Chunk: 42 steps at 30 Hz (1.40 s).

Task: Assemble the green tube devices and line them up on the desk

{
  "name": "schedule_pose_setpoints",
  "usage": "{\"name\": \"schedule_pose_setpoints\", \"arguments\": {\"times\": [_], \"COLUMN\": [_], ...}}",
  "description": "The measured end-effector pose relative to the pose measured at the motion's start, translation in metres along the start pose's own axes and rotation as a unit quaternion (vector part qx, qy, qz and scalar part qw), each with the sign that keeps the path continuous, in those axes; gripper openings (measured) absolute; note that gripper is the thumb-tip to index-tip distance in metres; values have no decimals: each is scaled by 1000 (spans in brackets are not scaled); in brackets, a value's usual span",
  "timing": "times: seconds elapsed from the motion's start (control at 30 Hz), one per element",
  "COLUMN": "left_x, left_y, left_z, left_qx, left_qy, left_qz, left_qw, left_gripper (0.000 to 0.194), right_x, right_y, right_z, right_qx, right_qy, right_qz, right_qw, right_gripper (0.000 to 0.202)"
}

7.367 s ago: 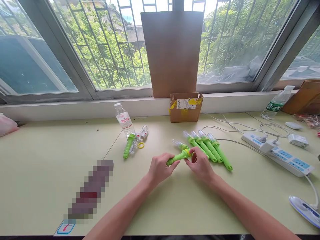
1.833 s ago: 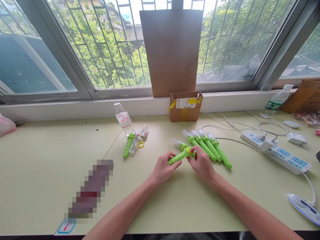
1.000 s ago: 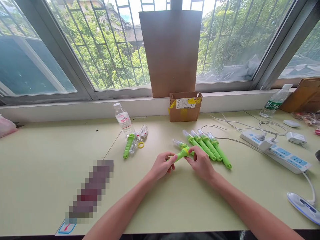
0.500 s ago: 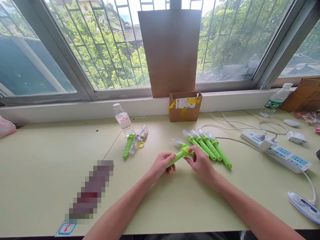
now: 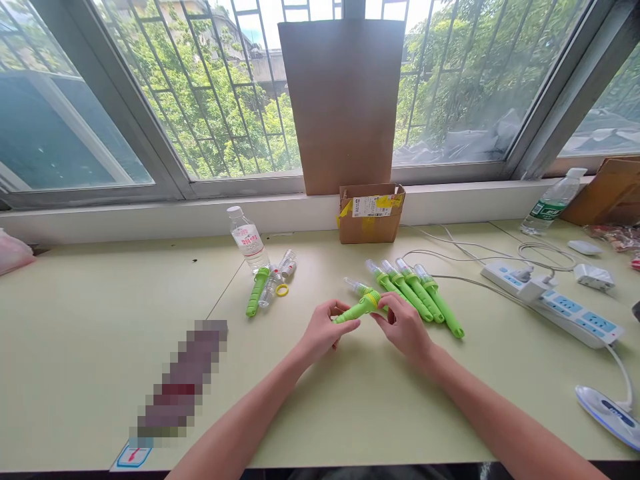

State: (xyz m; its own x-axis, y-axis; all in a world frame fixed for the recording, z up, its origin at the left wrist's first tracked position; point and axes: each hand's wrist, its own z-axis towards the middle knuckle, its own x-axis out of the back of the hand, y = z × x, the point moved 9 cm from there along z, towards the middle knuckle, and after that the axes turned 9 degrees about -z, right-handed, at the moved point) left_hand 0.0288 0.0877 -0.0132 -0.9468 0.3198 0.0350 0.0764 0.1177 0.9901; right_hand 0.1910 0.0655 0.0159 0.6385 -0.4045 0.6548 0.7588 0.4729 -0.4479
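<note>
Just below centre, your left hand (image 5: 319, 332) grips 1 green handle (image 5: 356, 311); your right hand (image 5: 407, 328) pinches its end, yellow ring (image 5: 373, 299) encircling it.

- This looks like a small workroom.
- A long, pale table (image 5: 100, 300) is by big windows (image 5: 450, 93).
- On it are a plug strip (image 5: 567, 305), a brown box (image 5: 370, 229) and green sticks (image 5: 423, 295) in a row.
</note>
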Motion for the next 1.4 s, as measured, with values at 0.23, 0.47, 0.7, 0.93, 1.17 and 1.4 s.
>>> {"name": "schedule_pose_setpoints", "arguments": {"times": [0.23,0.47,0.7,0.93,1.17,1.4], "left_x": [-8,-14,-7,-6,-6,-7], "left_y": [-5,-6,-2,-10,-7,-13], "left_z": [1,-1,-1,1,1,3], "left_qx": [1,-6,10,24,-6,56], "left_qy": [-23,-52,-34,-8,-11,-71], "left_qz": [25,34,50,2,28,6], "left_qw": [999,998,998,1000,1000,996], "left_gripper": [34,42,44,38,39,51], "right_x": [-4,-2,-2,-3,-5,-9], "right_y": [4,7,3,0,3,3], "right_z": [-3,-2,-3,-3,-3,0], "right_qx": [-28,-36,-31,-36,-35,-32], "right_qy": [1,17,17,16,6,-41], "right_qz": [-39,-14,0,-7,-15,12], "right_qw": [999,999,999,999,999,999], "right_gripper": [16,10,14,13,12,13]}}
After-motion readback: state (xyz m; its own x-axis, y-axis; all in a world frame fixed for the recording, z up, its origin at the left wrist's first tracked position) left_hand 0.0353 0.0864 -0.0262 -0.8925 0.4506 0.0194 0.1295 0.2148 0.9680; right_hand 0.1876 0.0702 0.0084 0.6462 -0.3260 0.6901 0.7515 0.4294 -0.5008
